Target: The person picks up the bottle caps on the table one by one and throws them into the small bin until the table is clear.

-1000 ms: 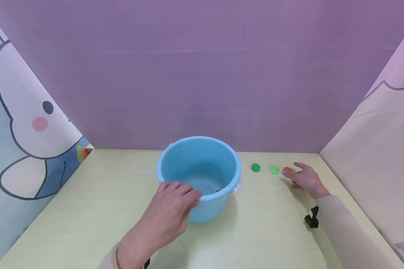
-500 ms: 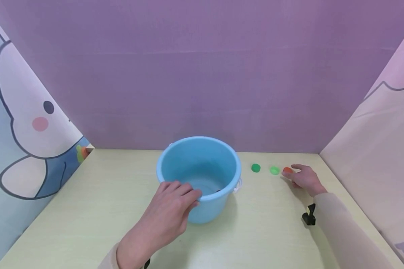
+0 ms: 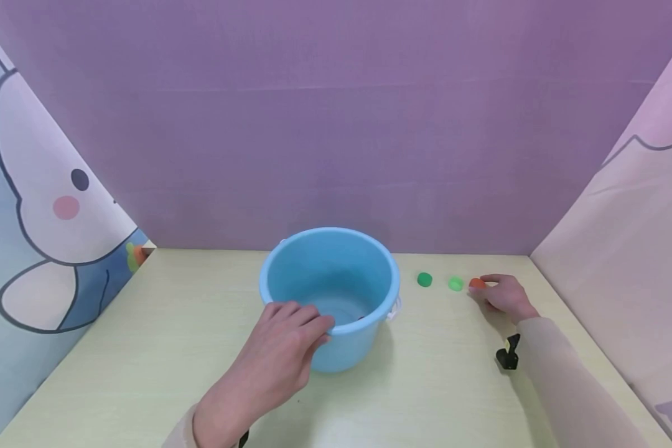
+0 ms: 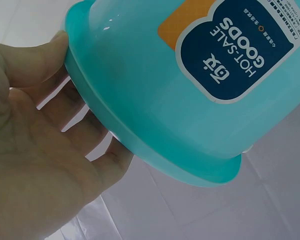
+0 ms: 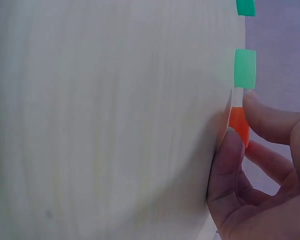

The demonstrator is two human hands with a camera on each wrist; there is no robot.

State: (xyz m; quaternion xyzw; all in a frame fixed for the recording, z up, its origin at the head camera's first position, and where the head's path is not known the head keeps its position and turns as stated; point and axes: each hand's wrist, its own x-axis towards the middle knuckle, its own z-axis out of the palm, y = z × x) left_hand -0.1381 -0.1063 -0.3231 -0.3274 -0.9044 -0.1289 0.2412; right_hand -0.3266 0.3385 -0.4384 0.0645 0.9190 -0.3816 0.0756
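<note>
The light blue bucket stands upright on the table, and my left hand holds its near rim. Seen from the left wrist, that hand's fingers curl over the rim while the thumb lies along it. At the right, my right hand has its thumb and fingers around an orange bottle cap low at the tabletop. The right wrist view has the orange cap between the fingertips. A light green cap lies just left of it, and a dark green cap farther left.
Inside the bucket, a small dark reddish bit shows near the front rim. A purple backdrop rises behind the pale wooden table. Printed cloth panels flank both sides, the left one with a cartoon figure.
My right hand's fingers have closed in around the orange cap, and the right forearm has shifted slightly left. My left hand and the bucket have stayed in place.
</note>
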